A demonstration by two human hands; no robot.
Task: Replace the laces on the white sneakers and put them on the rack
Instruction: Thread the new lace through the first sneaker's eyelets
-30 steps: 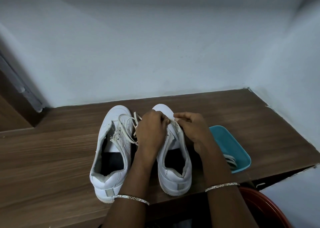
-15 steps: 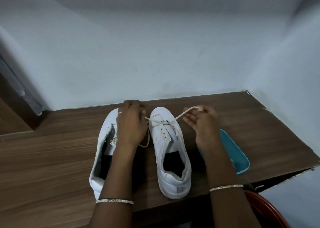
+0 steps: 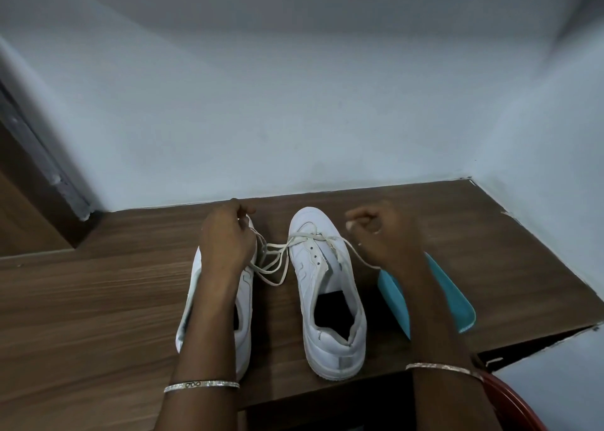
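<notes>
Two white sneakers on the wooden table (image 3: 98, 300), side by side, toes toward the wall. Right sneaker (image 3: 330, 286): clean white upper, dark inside, tongue loose, upper eyelets bare. Off-white flat lace (image 3: 310, 236) crosses only the front eyelets, and its ends run out to both sides. Left hand (image 3: 228, 237) has fingers curled round the lace strands, above the left sneaker (image 3: 245, 303), which the forearm mostly hides. Right hand (image 3: 379, 231) is clenched on the other lace end, raised beside the toe. Teal tray (image 3: 457, 303) sits under the right forearm. One thin bangle (image 3: 201, 385) on each wrist.
</notes>
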